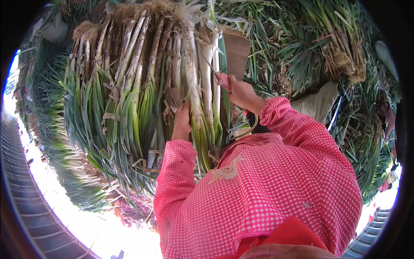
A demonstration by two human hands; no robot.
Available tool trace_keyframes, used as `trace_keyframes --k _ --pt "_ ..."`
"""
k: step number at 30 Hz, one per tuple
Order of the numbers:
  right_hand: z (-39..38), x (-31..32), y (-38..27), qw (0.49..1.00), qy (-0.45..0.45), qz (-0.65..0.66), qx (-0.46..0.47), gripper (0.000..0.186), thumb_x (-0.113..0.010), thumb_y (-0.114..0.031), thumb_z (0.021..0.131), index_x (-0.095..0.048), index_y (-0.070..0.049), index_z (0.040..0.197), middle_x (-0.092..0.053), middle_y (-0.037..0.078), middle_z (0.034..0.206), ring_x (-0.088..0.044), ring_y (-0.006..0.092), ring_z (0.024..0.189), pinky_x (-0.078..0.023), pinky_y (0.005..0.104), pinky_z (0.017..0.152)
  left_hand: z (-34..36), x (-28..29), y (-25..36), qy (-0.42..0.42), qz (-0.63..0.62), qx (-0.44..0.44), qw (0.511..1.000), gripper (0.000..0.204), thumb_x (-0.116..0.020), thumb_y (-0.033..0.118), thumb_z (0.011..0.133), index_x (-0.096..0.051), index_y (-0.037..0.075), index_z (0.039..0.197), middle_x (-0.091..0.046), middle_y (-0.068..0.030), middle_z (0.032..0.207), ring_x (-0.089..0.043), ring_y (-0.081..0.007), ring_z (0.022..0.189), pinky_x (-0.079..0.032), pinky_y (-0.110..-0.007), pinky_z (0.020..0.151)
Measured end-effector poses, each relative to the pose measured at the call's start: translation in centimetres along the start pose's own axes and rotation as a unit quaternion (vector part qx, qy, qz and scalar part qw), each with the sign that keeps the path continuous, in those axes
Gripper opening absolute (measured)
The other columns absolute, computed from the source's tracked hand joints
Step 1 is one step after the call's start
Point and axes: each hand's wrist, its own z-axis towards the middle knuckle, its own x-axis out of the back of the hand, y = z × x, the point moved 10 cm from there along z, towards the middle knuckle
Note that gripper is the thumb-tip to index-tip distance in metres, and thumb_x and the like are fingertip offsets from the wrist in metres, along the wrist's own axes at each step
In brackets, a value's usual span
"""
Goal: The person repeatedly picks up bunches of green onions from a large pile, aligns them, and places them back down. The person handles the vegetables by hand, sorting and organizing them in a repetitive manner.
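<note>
Trimming step in hand: left hand (181,122) clasps leek bundle (142,86) lying in front, right hand (239,93) fisted on pink-handled knife (217,77) at stalks; next cut prob. needs firm hold.

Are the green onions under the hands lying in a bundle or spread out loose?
In a bundle. The green onions lie packed side by side, roots all at one end; the left hand rests on them.
</note>
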Motion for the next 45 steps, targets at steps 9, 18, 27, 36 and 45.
trace_keyframes --k 9,18,27,36,45 --pt "-7.5 -8.7 2.7 0.992 -0.057 -0.090 0.061 0.037 -0.061 -0.023 0.087 -0.044 -0.005 0.115 -0.065 0.017 0.073 -0.065 0.0351 0.063 -0.048 0.0457 0.054 2.9 2.3 -6.4 0.072 -0.149 0.156 0.974 0.037 -0.056 0.028 0.096 -0.059 -0.001 0.119 -0.065 -0.0094 0.107 -0.062 -0.0212 0.088 -0.050 -0.035 0.078" --pt "7.2 3.1 0.4 0.987 0.161 -0.024 -0.005 0.035 -0.057 -0.019 0.086 -0.043 -0.005 0.115 -0.065 0.025 0.085 -0.064 0.0453 0.078 -0.048 0.0544 0.069 -4.6 -1.3 3.6 0.210 0.443 -0.315 0.813 0.048 -0.062 0.026 0.089 -0.051 -0.003 0.126 -0.053 -0.0224 0.126 -0.050 -0.0387 0.116 -0.040 -0.044 0.098" --pt "10.3 3.1 -1.0 0.991 0.124 0.033 0.022 0.031 -0.054 -0.015 0.085 -0.048 0.000 0.112 -0.066 0.024 0.091 -0.064 0.0433 0.089 -0.050 0.0520 0.076 -5.6 -6.3 3.4 0.089 0.595 -0.189 0.776 0.043 -0.070 0.026 0.081 -0.055 0.003 0.114 -0.058 -0.0157 0.100 -0.058 -0.0355 0.094 -0.046 -0.046 0.081" --pt "3.3 2.8 4.5 0.991 0.111 -0.060 -0.041 0.039 -0.056 -0.018 0.084 -0.043 -0.002 0.118 -0.065 0.024 0.079 -0.064 0.0436 0.070 -0.050 0.0515 0.062 -6.6 -3.0 3.3 -0.018 0.133 -0.032 0.990 0.024 -0.065 0.028 0.092 -0.066 0.005 0.097 -0.062 0.0027 0.083 -0.052 -0.0072 0.069 -0.042 -0.026 0.061" --pt "-9.0 -9.5 5.6 0.989 -0.106 -0.101 0.000 0.046 -0.062 -0.020 0.081 -0.039 -0.007 0.119 -0.064 0.021 0.070 -0.064 0.0412 0.066 -0.048 0.0513 0.059 0.7 -2.4 -1.0 0.000 -0.060 -0.048 0.997 0.025 -0.061 0.029 0.096 -0.067 0.005 0.101 -0.060 0.0070 0.082 -0.051 -0.0055 0.073 -0.043 -0.023 0.067"
